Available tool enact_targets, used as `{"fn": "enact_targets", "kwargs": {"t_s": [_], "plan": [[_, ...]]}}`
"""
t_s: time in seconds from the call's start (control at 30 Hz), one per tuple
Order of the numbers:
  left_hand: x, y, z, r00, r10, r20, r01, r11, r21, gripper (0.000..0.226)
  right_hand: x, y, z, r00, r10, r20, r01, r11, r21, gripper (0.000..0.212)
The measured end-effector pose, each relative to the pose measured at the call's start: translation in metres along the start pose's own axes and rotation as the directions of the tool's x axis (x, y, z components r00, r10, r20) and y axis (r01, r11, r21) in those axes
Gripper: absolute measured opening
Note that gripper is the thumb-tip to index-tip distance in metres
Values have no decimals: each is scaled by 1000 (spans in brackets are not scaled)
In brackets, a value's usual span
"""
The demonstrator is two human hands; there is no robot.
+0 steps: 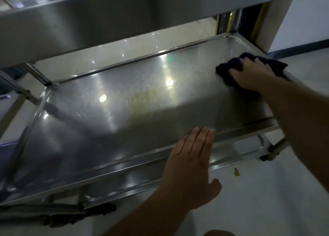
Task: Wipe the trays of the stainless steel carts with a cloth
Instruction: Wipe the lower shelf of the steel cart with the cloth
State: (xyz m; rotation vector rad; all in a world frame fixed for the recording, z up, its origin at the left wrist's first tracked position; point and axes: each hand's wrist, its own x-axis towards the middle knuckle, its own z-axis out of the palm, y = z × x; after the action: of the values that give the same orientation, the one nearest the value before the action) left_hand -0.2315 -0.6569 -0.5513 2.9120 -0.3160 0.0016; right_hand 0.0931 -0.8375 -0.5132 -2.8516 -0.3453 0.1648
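Observation:
A stainless steel cart's middle tray fills the view, shiny and streaked, with a yellowish smear near its centre. My right hand presses a dark purple cloth flat on the tray's far right corner. My left hand lies across the tray's near rim with straight fingers reaching onto the tray floor. The cart's upper tray hangs overhead at the top. A lower tray shows beneath the near rim.
A cart leg with a caster stands at the right front. A small yellow scrap lies on the pale floor. A dark bundle lies at lower left. A wall corner stands behind the cart.

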Motion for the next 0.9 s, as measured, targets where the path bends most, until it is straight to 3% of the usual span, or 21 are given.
{"fn": "enact_targets", "kwargs": {"t_s": [0.1,0.2,0.3,0.37,0.47,0.57,0.63,0.7,0.77,0.83,0.9], "plan": [[-2,-3,-3,999,26,34,-28,999,40,112,-8,-96,23,986,-160,-50,161,987,18,59],[0,-5,-7,997,35,75,-39,998,42,114,-36,-188,50,914,-397,85,399,917,-6,67],[0,-6,-11,991,35,133,-45,996,77,111,-69,-215,63,766,-598,236,612,791,20,74],[0,-6,-13,991,34,131,-42,998,54,111,-86,-197,61,705,-648,290,658,749,74,77],[-3,-10,-20,990,76,120,-72,997,-36,108,-100,-149,51,756,-615,223,609,786,102,79],[-26,-30,-28,987,147,70,-141,986,-89,88,-100,-104,43,864,-477,162,473,879,68,78],[-52,-62,-38,994,108,-23,-109,993,-48,74,-100,-99,46,910,-379,170,381,924,22,82],[-80,-107,-58,991,-3,-132,5,1000,15,65,-101,-111,55,940,-308,148,313,950,-9,79],[-106,-160,-80,954,-215,-209,219,976,-1,61,-109,-136,65,975,-199,94,200,980,6,78],[-131,-212,-97,857,-471,-208,477,879,-27,57,-125,-176,74,993,-108,39,106,993,41,79],[-152,-248,-103,746,-649,-147,653,757,-26,60,-148,-229,85,990,-140,13,139,989,51,78]]}}
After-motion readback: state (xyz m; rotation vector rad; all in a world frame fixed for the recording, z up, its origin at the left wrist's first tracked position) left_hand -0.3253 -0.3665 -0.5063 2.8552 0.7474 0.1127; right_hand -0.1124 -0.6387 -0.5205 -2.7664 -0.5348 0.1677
